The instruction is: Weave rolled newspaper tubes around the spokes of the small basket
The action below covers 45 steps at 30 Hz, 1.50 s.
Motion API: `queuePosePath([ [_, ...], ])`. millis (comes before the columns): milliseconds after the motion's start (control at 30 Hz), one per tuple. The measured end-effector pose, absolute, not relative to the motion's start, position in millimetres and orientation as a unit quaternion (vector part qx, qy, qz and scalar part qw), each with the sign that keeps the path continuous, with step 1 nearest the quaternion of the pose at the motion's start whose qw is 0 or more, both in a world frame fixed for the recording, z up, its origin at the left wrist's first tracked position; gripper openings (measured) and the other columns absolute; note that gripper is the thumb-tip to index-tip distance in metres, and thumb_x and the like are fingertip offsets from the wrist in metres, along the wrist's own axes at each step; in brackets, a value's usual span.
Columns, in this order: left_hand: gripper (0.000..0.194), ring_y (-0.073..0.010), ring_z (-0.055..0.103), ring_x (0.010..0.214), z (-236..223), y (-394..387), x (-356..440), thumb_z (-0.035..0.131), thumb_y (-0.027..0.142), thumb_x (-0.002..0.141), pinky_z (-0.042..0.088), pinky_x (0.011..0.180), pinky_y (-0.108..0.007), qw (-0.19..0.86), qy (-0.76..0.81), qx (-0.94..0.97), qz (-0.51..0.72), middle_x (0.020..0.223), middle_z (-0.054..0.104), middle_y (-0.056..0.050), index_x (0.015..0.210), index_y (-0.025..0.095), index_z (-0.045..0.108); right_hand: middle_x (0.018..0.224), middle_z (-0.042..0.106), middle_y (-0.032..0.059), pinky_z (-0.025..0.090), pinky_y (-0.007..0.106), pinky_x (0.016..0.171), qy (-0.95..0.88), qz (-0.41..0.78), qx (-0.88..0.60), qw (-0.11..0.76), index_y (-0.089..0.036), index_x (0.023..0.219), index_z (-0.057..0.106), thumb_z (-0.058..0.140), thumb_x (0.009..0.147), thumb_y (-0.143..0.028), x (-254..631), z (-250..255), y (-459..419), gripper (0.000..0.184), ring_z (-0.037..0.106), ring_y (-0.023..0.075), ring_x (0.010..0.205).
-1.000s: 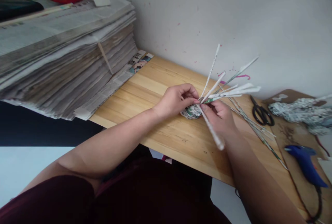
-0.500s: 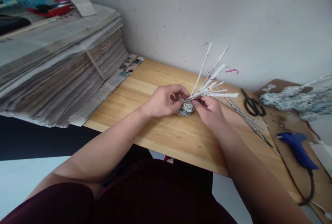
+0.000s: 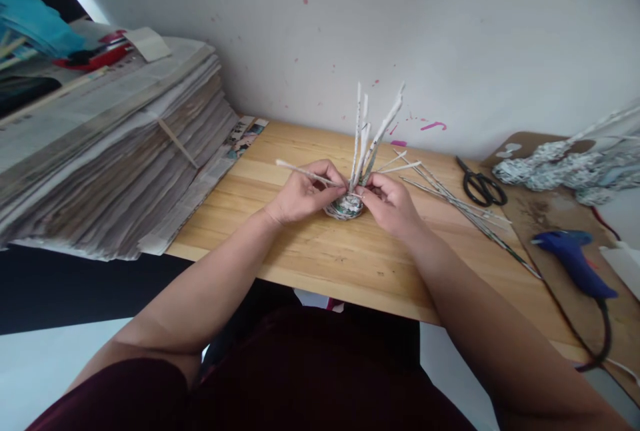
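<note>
A small round weave of rolled newspaper (image 3: pixel 345 207) rests on the wooden table, with several paper tubes (image 3: pixel 358 138) standing up from its far side. My left hand (image 3: pixel 310 192) is closed at its left edge, thumb and fingers pinching a paper tube (image 3: pixel 295 167) whose loose end points out to the left. On the opposite edge, my right hand (image 3: pixel 386 201) pinches at the base of the upright tubes. Which single tube lies between the right fingertips is hard to make out. Both hands partly cover the weave.
A tall stack of newspapers (image 3: pixel 150 151) stands on the left. Loose paper tubes (image 3: pixel 465 204) lie right of my hands. Beyond are black scissors (image 3: pixel 483 184), a blue glue gun (image 3: pixel 573 261) on brown board, and bundled woven paper pieces (image 3: pixel 545 164). A white wall (image 3: pixel 450 51) closes the back.
The view has shifted to the right. A tube that pointed toward me, then up and right, is out to the left in my left hand. The other tubes stand more upright.
</note>
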<state>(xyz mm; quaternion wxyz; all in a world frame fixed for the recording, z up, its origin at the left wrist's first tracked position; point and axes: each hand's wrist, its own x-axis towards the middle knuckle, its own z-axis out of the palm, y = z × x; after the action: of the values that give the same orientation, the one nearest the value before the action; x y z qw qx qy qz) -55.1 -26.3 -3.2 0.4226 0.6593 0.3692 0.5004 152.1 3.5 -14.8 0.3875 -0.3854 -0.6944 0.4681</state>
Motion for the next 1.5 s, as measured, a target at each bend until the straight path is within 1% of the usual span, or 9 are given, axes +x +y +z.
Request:
queuePosePath([
  [267, 0.019, -0.0125, 0.061, 0.071, -4.8, -23.7, -47.0, 0.077, 0.032, 0.081, 0.049, 0.066, -0.025, 0.374, 0.405, 0.675, 0.489, 0.080, 0.070, -0.005, 0.082, 0.015, 0.067, 0.065, 0.054, -0.0033, 0.039, 0.027, 0.058, -0.710, 0.445, -0.379, 0.393, -0.021, 0.076, 0.060, 0.069, 0.083, -0.039, 151.2, -14.7, 7.1, 0.021, 0.049, 0.0127, 0.062],
  [400, 0.029, -0.0110, 0.058, 0.063, -4.1, -18.6, -48.6, 0.085, 0.036, 0.072, 0.046, 0.060, -0.023, 0.403, 0.418, 0.658, 0.480, 0.073, 0.068, -0.003, 0.080, 0.015, 0.066, 0.071, 0.059, -0.0020, 0.041, 0.028, 0.060, -0.705, 0.449, -0.372, 0.404, -0.021, 0.087, 0.064, 0.070, 0.082, -0.040, 149.5, -15.1, 6.0, 0.020, 0.051, 0.0136, 0.065],
  [567, 0.039, -0.0104, 0.057, 0.063, -0.8, -13.1, -50.1, 0.090, 0.039, 0.064, 0.043, 0.058, -0.022, 0.428, 0.431, 0.636, 0.476, 0.070, 0.065, 0.001, 0.081, 0.016, 0.063, 0.074, 0.059, -0.0017, 0.043, 0.029, 0.064, -0.704, 0.447, -0.363, 0.415, -0.021, 0.087, 0.061, 0.070, 0.081, -0.040, 148.1, -16.0, 4.7, 0.022, 0.053, 0.0139, 0.067],
  [700, 0.032, -0.0097, 0.051, 0.062, 0.4, -14.2, -48.3, 0.088, 0.037, 0.066, 0.041, 0.057, -0.022, 0.387, 0.441, 0.668, 0.457, 0.068, 0.060, 0.001, 0.076, 0.015, 0.066, 0.079, 0.061, -0.0003, 0.046, 0.030, 0.069, -0.697, 0.476, -0.352, 0.406, -0.021, 0.089, 0.061, 0.067, 0.082, -0.040, 147.0, -16.6, 5.8, 0.022, 0.056, 0.0155, 0.073],
  [833, 0.027, -0.0117, 0.053, 0.063, -3.2, -15.6, -46.4, 0.081, 0.038, 0.074, 0.042, 0.058, -0.024, 0.378, 0.451, 0.673, 0.449, 0.071, 0.062, 0.000, 0.080, 0.017, 0.066, 0.083, 0.063, 0.0011, 0.051, 0.034, 0.077, -0.687, 0.505, -0.324, 0.411, -0.022, 0.088, 0.060, 0.070, 0.081, -0.041, 147.0, -19.3, 9.6, 0.022, 0.060, 0.0184, 0.081],
  [1033, 0.022, -0.0133, 0.058, 0.069, -4.4, -21.5, -43.0, 0.072, 0.036, 0.083, 0.045, 0.064, -0.024, 0.354, 0.452, 0.687, 0.445, 0.077, 0.064, -0.002, 0.084, 0.017, 0.060, 0.077, 0.061, -0.0015, 0.052, 0.031, 0.065, -0.656, 0.562, -0.316, 0.393, -0.024, 0.089, 0.060, 0.074, 0.079, -0.045, 148.9, -22.4, 14.8, 0.028, 0.058, 0.0163, 0.072],
  [1267, 0.018, -0.0109, 0.053, 0.063, -3.2, -28.8, -29.9, 0.071, 0.029, 0.080, 0.042, 0.059, -0.023, 0.346, 0.480, 0.642, 0.487, 0.069, 0.058, 0.002, 0.080, 0.017, 0.058, 0.072, 0.061, -0.0042, 0.051, 0.027, 0.054, -0.600, 0.625, -0.311, 0.391, -0.023, 0.087, 0.059, 0.081, 0.070, -0.043, 148.8, -22.8, 15.2, 0.034, 0.056, 0.0131, 0.062],
  [1367, 0.015, -0.0106, 0.055, 0.065, -4.6, -29.3, -27.0, 0.070, 0.028, 0.079, 0.045, 0.062, -0.023, 0.354, 0.479, 0.631, 0.497, 0.072, 0.062, 0.001, 0.085, 0.016, 0.062, 0.071, 0.061, -0.0045, 0.052, 0.027, 0.053, -0.595, 0.627, -0.309, 0.396, -0.022, 0.086, 0.060, 0.082, 0.070, -0.042, 151.2, -21.0, 15.3, 0.034, 0.055, 0.0120, 0.059],
  [1500, 0.022, -0.0115, 0.058, 0.066, -5.0, -29.8, -27.9, 0.075, 0.035, 0.077, 0.048, 0.064, -0.024, 0.372, 0.487, 0.620, 0.490, 0.075, 0.067, -0.001, 0.086, 0.016, 0.068, 0.075, 0.063, -0.0028, 0.055, 0.029, 0.057, -0.610, 0.627, -0.293, 0.386, -0.022, 0.085, 0.062, 0.084, 0.070, -0.041, 153.8, -19.6, 16.0, 0.033, 0.060, 0.0143, 0.065],
])
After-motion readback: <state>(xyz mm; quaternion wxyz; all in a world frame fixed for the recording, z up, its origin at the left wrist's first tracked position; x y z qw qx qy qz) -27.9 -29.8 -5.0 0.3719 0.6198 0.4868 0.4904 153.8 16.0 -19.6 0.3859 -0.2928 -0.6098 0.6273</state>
